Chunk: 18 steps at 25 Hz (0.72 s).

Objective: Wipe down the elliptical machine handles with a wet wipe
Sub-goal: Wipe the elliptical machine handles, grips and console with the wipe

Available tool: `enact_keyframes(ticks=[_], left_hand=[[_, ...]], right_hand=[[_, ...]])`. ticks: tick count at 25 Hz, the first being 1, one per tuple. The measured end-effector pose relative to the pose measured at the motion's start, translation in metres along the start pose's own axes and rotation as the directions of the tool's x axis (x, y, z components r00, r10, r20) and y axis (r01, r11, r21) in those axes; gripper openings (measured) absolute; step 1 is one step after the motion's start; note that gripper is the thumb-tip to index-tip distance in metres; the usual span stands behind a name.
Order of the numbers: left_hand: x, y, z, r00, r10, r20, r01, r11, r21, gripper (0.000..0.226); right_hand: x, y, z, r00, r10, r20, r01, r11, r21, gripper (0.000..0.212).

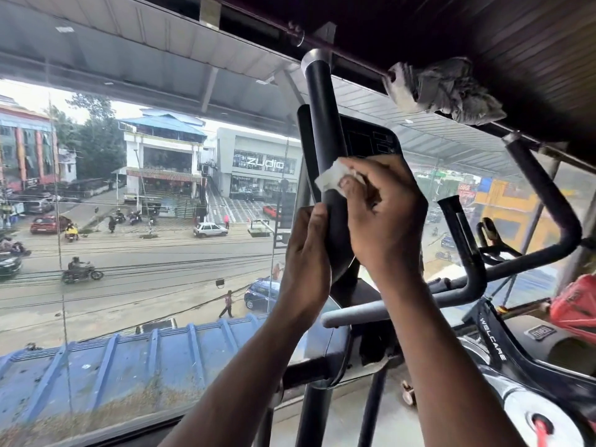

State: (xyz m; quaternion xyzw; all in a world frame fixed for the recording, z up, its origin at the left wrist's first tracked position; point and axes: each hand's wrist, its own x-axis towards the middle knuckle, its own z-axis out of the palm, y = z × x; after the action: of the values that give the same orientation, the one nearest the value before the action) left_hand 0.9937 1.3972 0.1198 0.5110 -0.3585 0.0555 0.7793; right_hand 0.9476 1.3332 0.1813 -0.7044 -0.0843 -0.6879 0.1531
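A tall black elliptical handle (324, 124) with a silver cap rises in the middle of the view. My right hand (383, 214) presses a white wet wipe (332, 177) against its shaft, fingers curled round the wipe. Just below, my left hand (306, 259) grips the same handle from the left side. Behind the handle stands the dark console (371, 140). A second black handle (535, 185) curves at the right, apart from both hands.
A large glass window (145, 188) fills the left, close behind the machine, with a street below. A grey rag (448, 88) hangs on a rod at the top right. A grey crossbar (354, 312), another machine's frame (496, 343) and a red object (577, 304) crowd the right.
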Motion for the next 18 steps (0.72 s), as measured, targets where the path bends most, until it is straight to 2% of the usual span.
enact_keyframes(ticks=[2,4,6,8,10,13,16,18], left_hand=[[0.004,0.002,-0.002,0.997,-0.044,0.062,0.052,0.989,-0.137,0.023],[0.006,0.002,-0.005,0.994,-0.081,0.076,0.1,0.947,-0.306,0.026],[0.005,0.004,-0.006,0.993,-0.095,0.064,0.11,0.943,-0.313,0.037],[0.004,0.004,-0.005,0.993,-0.096,0.072,0.114,0.94,-0.323,0.035],[0.004,0.006,-0.003,0.994,-0.093,0.065,0.109,0.936,-0.333,0.025],[0.007,0.001,-0.004,0.995,-0.085,0.051,0.097,0.951,-0.293,0.023],[0.004,0.0,-0.007,0.99,-0.092,0.107,0.127,0.906,-0.403,0.024],[-0.002,-0.004,-0.013,0.99,-0.092,0.108,0.133,0.864,-0.485,0.024]], right_hand=[[0.008,0.003,0.002,0.999,0.039,0.03,-0.039,0.999,-0.006,0.02],[-0.013,-0.001,0.001,0.999,0.002,0.051,0.0,1.0,-0.028,0.022],[-0.047,-0.008,-0.003,0.997,-0.07,0.038,0.072,0.996,-0.053,0.021],[-0.052,-0.008,-0.005,0.996,-0.091,0.019,0.091,0.995,-0.048,0.019],[-0.025,-0.001,-0.001,1.0,-0.017,0.006,0.017,1.0,-0.008,0.016],[0.011,0.005,0.007,0.999,0.044,0.007,-0.044,0.999,0.006,0.015],[-0.017,0.0,0.008,0.999,0.021,-0.05,-0.022,1.0,-0.016,0.015],[-0.049,-0.009,0.005,0.995,-0.049,-0.092,0.039,0.994,-0.101,0.015]])
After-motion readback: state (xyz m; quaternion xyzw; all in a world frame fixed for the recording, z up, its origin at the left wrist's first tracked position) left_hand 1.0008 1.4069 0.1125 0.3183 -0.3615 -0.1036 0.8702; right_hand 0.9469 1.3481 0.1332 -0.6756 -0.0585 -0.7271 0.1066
